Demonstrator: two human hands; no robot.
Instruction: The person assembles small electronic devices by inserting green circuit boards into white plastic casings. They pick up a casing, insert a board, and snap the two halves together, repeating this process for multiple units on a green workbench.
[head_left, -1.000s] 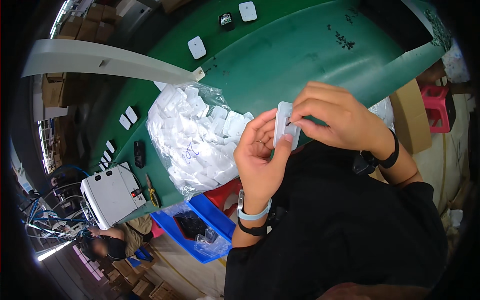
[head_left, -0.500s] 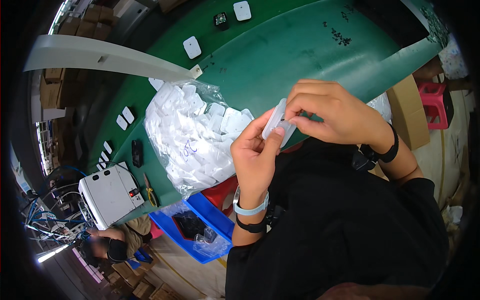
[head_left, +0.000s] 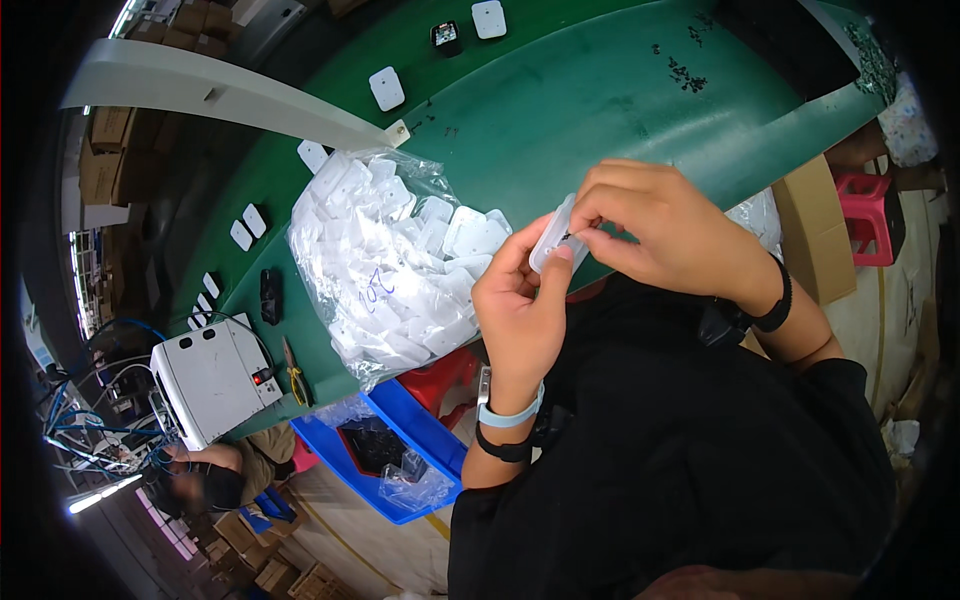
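Observation:
My left hand (head_left: 522, 312) grips a white plastic cover (head_left: 550, 242), tilted on edge, with the thumb across its inner side. Bent over the same cover, my right hand (head_left: 665, 230) pinches thumb and forefinger together at a tiny black part (head_left: 568, 236), too small to make out its kind. Just left of my hands, a clear plastic bag (head_left: 350, 300) lies full of similar white covers. Several covers show at its open mouth, such as one rounded cover (head_left: 474, 233).
A green bench (head_left: 560, 100) carries scattered small black parts (head_left: 686, 75), loose white covers (head_left: 386, 89), a black device (head_left: 445, 38), pliers (head_left: 297, 372) and a white machine box (head_left: 215, 380). A pale metal arm (head_left: 230, 95) crosses the left. Below sits a blue bin (head_left: 340, 462); another person (head_left: 225, 470) works far left.
The view has shifted slightly, and my left hand with the cover sits a little further right in it. My right fingers stay pinched at the cover, the black part now showing more.

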